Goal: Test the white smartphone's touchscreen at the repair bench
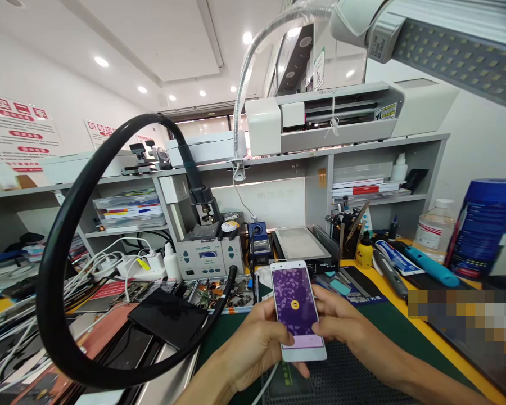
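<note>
A white smartphone (298, 309) is held upright in front of me, its lit screen purple with a small yellow circle in the middle. My left hand (261, 332) grips its left side, the thumb over the lower left of the screen and the fingers behind. On the other edge, my right hand (341, 320) wraps round the phone with its thumb at the lower right of the screen. A white cable (265, 385) runs beneath my left hand; where it ends is hidden. Below the phone lies a dark ridged mat (346, 377) on the green work surface (383, 326).
A thick black hose (46, 270) loops at left from the grey soldering station (208, 259). Dark phone panels (168, 318) and a tray of small parts (223, 295) lie nearby. At right stand a yellow bottle (364, 252), a clear bottle (434, 230) and a blue canister (484, 225).
</note>
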Tool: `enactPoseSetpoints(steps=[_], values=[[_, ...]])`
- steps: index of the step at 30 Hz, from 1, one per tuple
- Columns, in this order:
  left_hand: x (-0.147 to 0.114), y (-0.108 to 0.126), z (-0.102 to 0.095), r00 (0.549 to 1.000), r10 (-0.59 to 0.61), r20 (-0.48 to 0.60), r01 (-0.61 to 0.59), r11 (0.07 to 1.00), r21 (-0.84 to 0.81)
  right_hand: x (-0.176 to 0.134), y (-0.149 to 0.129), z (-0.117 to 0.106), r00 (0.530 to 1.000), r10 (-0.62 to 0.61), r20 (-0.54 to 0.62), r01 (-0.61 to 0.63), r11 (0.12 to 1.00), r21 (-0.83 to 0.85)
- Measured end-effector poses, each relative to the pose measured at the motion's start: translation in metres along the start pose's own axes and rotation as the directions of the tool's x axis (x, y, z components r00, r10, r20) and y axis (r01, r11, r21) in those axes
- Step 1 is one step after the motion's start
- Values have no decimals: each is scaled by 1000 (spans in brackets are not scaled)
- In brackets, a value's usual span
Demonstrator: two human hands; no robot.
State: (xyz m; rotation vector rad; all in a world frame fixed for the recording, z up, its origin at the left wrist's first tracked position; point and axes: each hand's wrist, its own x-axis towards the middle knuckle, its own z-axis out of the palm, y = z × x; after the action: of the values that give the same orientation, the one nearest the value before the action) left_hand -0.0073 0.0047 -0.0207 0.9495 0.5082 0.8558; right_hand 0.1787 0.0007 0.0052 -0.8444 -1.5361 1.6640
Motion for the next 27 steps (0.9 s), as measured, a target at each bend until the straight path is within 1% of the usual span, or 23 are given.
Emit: enactPoseSetpoints(steps=[7,11,20,23,27], values=[[0,-1,0,1000,11,-28,-10,999,31,1,0,1,999,-34,-2,34,999,12],[0,-1,1,999,11,-32,-10,999,38,2,3,0,998,-48,33,46,998,37],[1,0,0,1000,21,13,-21,999,37,1,2,-1,999,-35,23,35,999,3],[0,0,-1,999,18,28,-19,999,41,1,2,0,999,-22,32,21,1000,21],[1,-1,-1,999,28,32,-29,999,30,2,3,0,999,-40,30,39,999,26]])
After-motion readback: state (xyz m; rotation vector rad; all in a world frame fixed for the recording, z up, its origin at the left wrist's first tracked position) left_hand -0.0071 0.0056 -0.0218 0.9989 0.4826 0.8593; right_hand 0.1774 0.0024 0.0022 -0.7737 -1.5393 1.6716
